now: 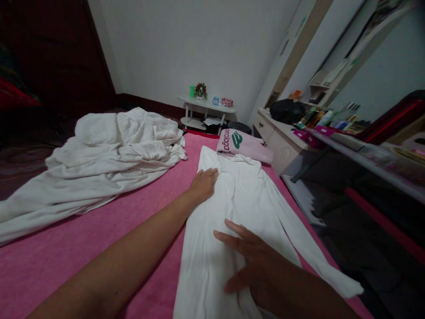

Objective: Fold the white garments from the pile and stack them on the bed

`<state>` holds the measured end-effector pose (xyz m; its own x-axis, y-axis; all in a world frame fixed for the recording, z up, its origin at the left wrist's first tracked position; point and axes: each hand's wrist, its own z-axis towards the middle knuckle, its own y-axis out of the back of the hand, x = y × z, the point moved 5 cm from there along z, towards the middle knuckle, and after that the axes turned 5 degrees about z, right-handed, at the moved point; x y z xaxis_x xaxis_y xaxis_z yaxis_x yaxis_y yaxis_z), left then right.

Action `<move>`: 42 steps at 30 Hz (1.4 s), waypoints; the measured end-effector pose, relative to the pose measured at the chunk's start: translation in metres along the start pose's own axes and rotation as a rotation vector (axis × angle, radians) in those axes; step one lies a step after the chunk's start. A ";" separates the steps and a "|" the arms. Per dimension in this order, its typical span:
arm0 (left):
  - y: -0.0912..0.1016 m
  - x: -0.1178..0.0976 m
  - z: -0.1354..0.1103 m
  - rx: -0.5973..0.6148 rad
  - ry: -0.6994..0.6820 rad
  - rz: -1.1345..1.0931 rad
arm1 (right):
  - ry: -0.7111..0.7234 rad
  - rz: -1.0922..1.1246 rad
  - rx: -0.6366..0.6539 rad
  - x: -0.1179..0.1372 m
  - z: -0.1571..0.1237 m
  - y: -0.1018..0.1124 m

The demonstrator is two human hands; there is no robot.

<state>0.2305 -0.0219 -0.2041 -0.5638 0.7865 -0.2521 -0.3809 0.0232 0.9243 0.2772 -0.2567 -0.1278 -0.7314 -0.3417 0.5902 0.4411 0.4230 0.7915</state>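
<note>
White garment (249, 190), long-sleeved: along right edge of pink sheet (156, 195); under left hand (204, 184), resting flat, and right hand (250, 248), spread wide.

Dim, flat light here, source out of view; my right hand (257, 257) casts a soft shadow on the white garment (249, 190). Door (49, 57) at far left is near black. Wide-angle stretch at the edges, bottles (326, 118) on the right smeared, my hand slightly soft.
</note>
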 end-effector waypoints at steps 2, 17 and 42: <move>0.000 0.000 0.000 -0.001 -0.003 -0.009 | 0.024 0.063 -0.009 0.004 0.003 0.009; 0.000 0.005 0.002 -0.090 -0.005 -0.161 | -0.204 0.389 0.033 -0.010 0.018 0.031; 0.018 0.059 0.007 -0.285 0.542 -0.285 | 0.016 -0.567 -0.310 -0.002 0.049 -0.036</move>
<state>0.1956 0.0296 -0.2008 -0.6720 0.3511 -0.6520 -0.7061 -0.0384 0.7071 0.2377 -0.2301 -0.1655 -0.8881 -0.4547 0.0673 0.1201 -0.0882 0.9888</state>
